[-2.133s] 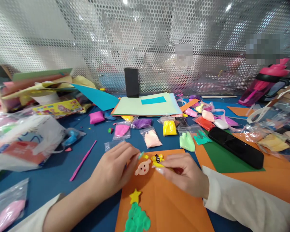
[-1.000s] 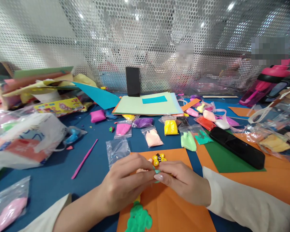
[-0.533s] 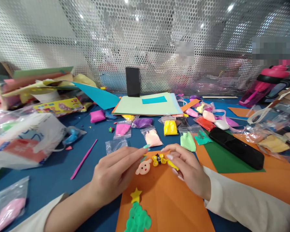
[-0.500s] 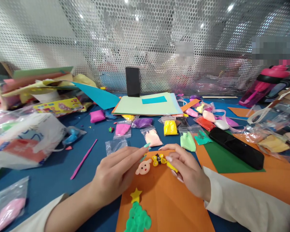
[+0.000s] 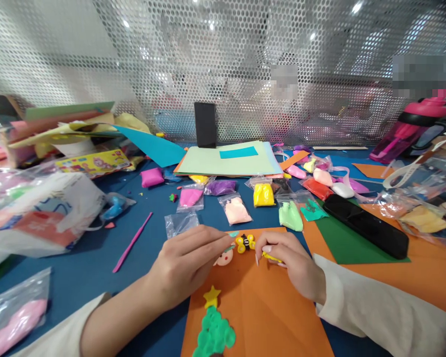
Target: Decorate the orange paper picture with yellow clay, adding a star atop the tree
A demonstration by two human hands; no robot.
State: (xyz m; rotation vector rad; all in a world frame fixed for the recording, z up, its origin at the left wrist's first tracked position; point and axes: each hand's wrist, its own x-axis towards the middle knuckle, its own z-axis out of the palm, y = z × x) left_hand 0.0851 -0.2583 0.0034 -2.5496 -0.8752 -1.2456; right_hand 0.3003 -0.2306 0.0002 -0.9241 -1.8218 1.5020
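My left hand [image 5: 188,260] lies with fingers stretched over the upper left of an orange sheet [image 5: 271,317], partly covering a pale pink clay face [image 5: 224,259]. My right hand [image 5: 292,255] is closed in a pinch around a small yellow clay piece [image 5: 271,257], just above the sheet. Between the hands a yellow and black clay bee [image 5: 245,243] sits near the top of the paper. Lower left on it are a yellow clay star [image 5: 212,296] and a green clay tree [image 5: 215,329]. Fingers hide part of the yellow piece.
Several clay bags, including a yellow one [image 5: 263,195] and a pale green one [image 5: 290,215], line the far side. A purple modelling tool [image 5: 133,243] lies left. A black case [image 5: 367,225] rests right on green paper. A phone [image 5: 205,125] leans against the mesh panel.
My right hand has moved slightly right, away from the bee, with its fingers curled further around the yellow clay piece. My left fingers now cover more of the pink face.
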